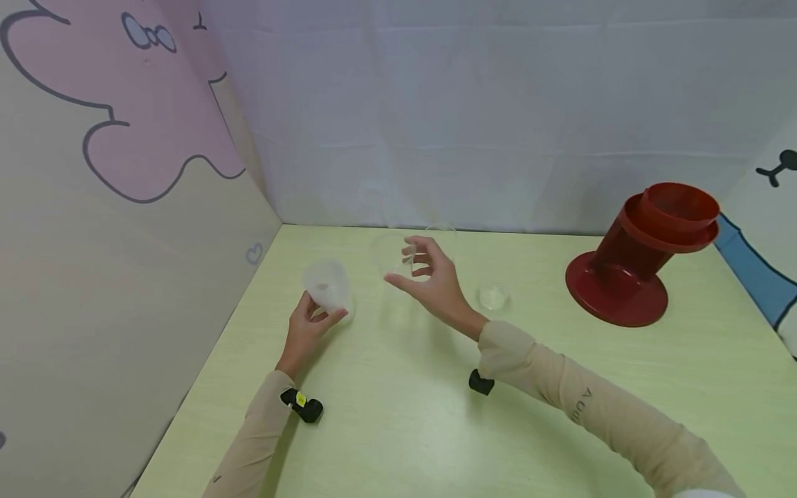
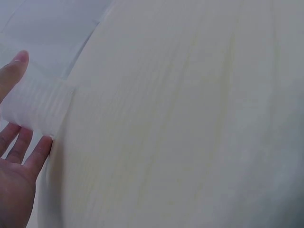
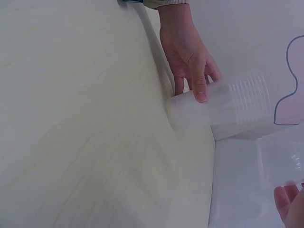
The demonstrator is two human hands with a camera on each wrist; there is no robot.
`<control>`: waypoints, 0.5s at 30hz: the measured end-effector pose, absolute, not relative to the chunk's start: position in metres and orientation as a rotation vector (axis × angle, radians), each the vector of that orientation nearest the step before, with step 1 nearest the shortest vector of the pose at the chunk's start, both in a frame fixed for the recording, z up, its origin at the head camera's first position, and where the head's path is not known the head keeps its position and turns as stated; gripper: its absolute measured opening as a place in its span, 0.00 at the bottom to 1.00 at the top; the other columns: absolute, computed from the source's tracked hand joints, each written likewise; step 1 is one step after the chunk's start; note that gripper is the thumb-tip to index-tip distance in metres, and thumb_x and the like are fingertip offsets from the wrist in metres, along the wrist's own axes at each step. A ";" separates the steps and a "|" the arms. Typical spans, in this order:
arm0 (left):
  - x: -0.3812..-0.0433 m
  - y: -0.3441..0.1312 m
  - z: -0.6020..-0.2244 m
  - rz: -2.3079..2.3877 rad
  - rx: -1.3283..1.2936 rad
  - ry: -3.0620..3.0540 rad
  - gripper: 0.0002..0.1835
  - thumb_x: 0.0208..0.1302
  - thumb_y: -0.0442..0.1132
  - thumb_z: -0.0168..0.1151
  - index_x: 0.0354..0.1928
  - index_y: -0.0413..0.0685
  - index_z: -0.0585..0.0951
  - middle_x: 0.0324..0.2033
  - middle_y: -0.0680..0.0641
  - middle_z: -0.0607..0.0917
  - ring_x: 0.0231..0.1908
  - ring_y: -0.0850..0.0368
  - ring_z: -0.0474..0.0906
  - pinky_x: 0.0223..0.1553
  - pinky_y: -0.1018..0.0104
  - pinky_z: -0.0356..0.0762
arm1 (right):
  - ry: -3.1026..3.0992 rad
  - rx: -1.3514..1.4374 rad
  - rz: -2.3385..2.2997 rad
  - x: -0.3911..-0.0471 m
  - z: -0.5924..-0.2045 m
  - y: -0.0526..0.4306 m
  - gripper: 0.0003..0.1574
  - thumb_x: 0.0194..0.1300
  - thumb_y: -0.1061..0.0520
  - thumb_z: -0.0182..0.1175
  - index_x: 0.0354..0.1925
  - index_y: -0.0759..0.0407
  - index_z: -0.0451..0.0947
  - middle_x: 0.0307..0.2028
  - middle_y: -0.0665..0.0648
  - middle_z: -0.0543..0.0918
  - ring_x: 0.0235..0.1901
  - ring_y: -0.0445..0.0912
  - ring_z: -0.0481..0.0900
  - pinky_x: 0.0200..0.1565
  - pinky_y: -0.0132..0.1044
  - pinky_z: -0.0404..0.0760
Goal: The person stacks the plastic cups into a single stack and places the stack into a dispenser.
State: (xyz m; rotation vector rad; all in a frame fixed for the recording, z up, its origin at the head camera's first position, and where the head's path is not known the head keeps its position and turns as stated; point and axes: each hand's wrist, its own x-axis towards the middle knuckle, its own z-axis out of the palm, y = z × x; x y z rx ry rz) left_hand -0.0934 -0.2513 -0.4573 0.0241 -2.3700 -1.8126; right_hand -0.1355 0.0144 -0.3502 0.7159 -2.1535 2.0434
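My left hand (image 1: 306, 332) grips a stack of nested clear plastic cups (image 1: 328, 280) low over the left side of the table. Thumb and fingers clasp the stack from either side, and its ridged row of rims shows in the right wrist view, where the cups (image 3: 249, 97) lie tilted. Farther right, my right hand (image 1: 438, 283) holds a single clear plastic cup (image 1: 392, 259) between thumb and fingers, its outline faint. In the right wrist view this cup (image 3: 280, 159) is partly cut off by the frame edge. Another clear cup (image 1: 492, 297) stands on the table beside the right wrist.
A red plastic cylinder (image 1: 638, 256) on a round red base stands at the right, with a second red piece set in its mouth. A white sheet (image 1: 436, 124) hangs behind the pale table (image 1: 398, 415). Patterned panels border both sides.
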 end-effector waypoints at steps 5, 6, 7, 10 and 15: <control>-0.094 -0.251 -0.457 -1.814 0.024 -2.365 0.37 0.55 0.37 0.71 0.66 0.52 0.65 0.60 0.46 0.71 0.57 0.52 0.70 0.50 0.70 0.76 | -2.151 0.735 2.048 -0.140 -0.348 0.011 0.36 0.51 0.64 0.71 0.57 0.66 0.68 0.46 0.66 0.77 0.47 0.62 0.75 0.48 0.60 0.75; -0.094 -0.251 -0.457 -1.816 0.023 -2.362 0.37 0.55 0.37 0.71 0.65 0.52 0.65 0.60 0.46 0.72 0.57 0.52 0.70 0.50 0.70 0.76 | -2.153 0.741 2.050 -0.140 -0.347 0.010 0.36 0.51 0.64 0.71 0.57 0.65 0.68 0.46 0.66 0.77 0.47 0.63 0.75 0.48 0.60 0.75; -0.094 -0.251 -0.457 -1.818 0.025 -2.360 0.37 0.55 0.37 0.71 0.65 0.52 0.65 0.60 0.46 0.72 0.57 0.52 0.70 0.50 0.70 0.76 | -2.157 0.745 2.046 -0.141 -0.346 0.009 0.36 0.51 0.64 0.71 0.57 0.65 0.68 0.46 0.66 0.77 0.47 0.62 0.75 0.48 0.59 0.76; -0.094 -0.251 -0.458 -1.814 0.034 -2.366 0.37 0.54 0.38 0.71 0.65 0.53 0.66 0.59 0.47 0.72 0.56 0.53 0.71 0.50 0.69 0.76 | -2.167 0.758 2.039 -0.142 -0.344 0.007 0.36 0.51 0.64 0.71 0.57 0.65 0.68 0.46 0.65 0.77 0.47 0.59 0.76 0.48 0.59 0.76; -0.094 -0.252 -0.458 -1.788 0.051 -2.394 0.37 0.55 0.39 0.71 0.65 0.54 0.65 0.59 0.47 0.73 0.56 0.52 0.71 0.51 0.66 0.76 | -2.170 0.781 2.035 -0.143 -0.340 0.004 0.37 0.52 0.63 0.71 0.58 0.65 0.68 0.46 0.64 0.77 0.47 0.61 0.76 0.48 0.58 0.76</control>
